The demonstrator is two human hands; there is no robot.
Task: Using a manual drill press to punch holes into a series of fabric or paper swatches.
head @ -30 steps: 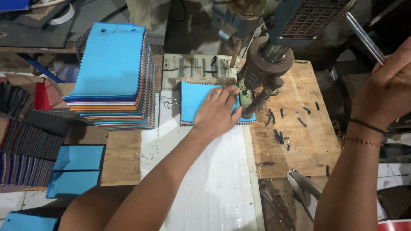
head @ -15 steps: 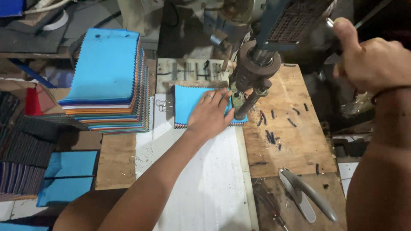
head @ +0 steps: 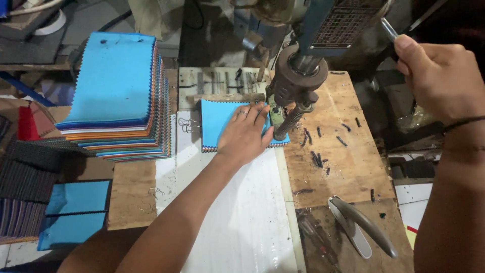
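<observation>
Left hand [head: 246, 132] is flat, palm down, fingers spread, pressing on a small stack of blue fabric swatches [head: 218, 121] at centre frame. It pins the stack, it does not pinch it. Right hand [head: 438, 77] at upper right is closed in a fist round the metal press lever [head: 390, 28].

Step in hand, as I read it: punching or drilling the swatch stack at its right edge. The press head [head: 298, 81] with its spring [head: 288, 121] stands right over that edge, just beside the left fingertips. Cannot tell if the tool tip is touching the fabric yet.

Next move calls for keeping the stack square against the wooden stop strip [head: 230, 97] behind it, with the fingertips clear of the tool path. They are very close to it.

The stack sits under the left palm. Only its left part and a sliver at right, under the spring, show. It lies on a white sheet [head: 242, 217], zigzag edges visible.

Outward:
- Wooden bench top [head: 348, 167] to the right, strewn with dark punch slugs [head: 318, 157].
- Tall pile of multicolour swatches [head: 118, 96], blue on top, at upper left, well apart from the hand.
- More blue pieces [head: 76, 212] at lower left.
- Metal handled tool [head: 361, 225] at lower right.
</observation>
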